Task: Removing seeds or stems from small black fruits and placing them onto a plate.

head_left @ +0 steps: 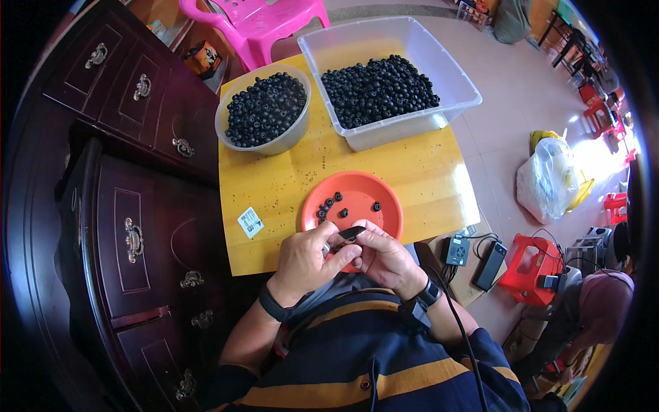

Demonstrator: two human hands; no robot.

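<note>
Striped shirt [364, 343] nearest; my hands [302, 261] meet, pinching a dark pointed piece [353, 232]. Midway, I judge: black parts [344, 213] dot the orange dish [367, 189]; heaped tubs [405, 134], done or waiting, unclear.

Single view: head-worn fisheye, left of pair. Faces down and forward over shirt [329, 374] onto bench [268, 196]. Left hand [305, 259], right hand [388, 261] near, just below centre. Wide field: drawers [127, 240] left, floor [494, 154] right.
</note>
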